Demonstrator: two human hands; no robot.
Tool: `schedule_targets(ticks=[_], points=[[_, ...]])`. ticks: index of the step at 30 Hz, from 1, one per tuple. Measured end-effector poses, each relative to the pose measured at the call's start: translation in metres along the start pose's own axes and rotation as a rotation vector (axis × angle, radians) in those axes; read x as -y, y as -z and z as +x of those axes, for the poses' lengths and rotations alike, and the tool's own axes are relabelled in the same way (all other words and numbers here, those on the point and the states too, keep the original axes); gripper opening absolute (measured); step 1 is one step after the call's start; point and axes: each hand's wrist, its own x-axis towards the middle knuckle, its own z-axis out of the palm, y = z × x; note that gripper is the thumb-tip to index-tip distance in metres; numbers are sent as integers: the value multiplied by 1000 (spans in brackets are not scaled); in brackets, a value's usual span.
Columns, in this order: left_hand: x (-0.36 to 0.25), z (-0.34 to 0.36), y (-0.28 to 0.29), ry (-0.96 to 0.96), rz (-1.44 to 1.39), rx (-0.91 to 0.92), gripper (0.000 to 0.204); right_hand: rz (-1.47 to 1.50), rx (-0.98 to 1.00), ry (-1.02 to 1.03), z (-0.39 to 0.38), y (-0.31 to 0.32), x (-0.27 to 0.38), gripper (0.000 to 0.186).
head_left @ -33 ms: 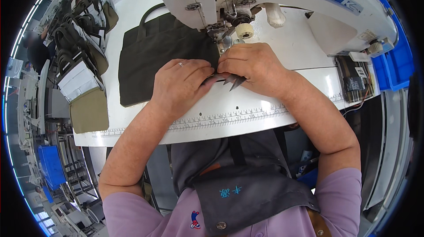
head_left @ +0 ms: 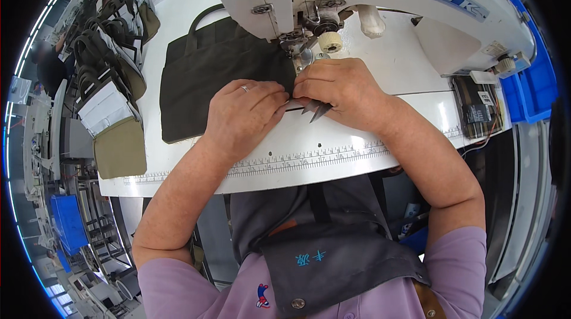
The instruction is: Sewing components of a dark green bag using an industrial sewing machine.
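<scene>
A dark olive fabric bag [head_left: 220, 84] with a looped handle lies flat on the sewing table, its right corner close to the machine's needle area. At that corner my left hand [head_left: 247, 110], a ring on one finger, pinches the bag's near right edge. Right beside it, fingertips almost meeting, my right hand [head_left: 342, 90] is closed at the same corner. Metal thread snips [head_left: 320, 112] are tucked in my right palm, with their pointed blades sticking out below the fingers. What the fingertips grip is mostly hidden.
The sewing machine [head_left: 476, 9] arches over the far side of the white table [head_left: 285, 170], which has a printed ruler along its near edge. Several olive bags with handles [head_left: 119, 140] are piled at the left. Blue bins [head_left: 529, 96] stand at the right; a person is far left.
My left thumb, visible below the fabric edge before, is now tucked in under the fingers. Bag, snips and right hand look almost unmoved.
</scene>
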Motion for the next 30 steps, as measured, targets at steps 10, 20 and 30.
schedule_targets(ticks=[10, 20, 30], points=[[5, -6, 6, -190, 219, 64, 24, -144, -26, 129, 0, -2, 1, 11], [13, 0, 4, -357, 364, 109, 26, -137, -43, 52, 1, -4, 3, 10], [12, -1, 12, -383, 353, 189, 30, -107, 31, 76, -3, -4, 2, 11]])
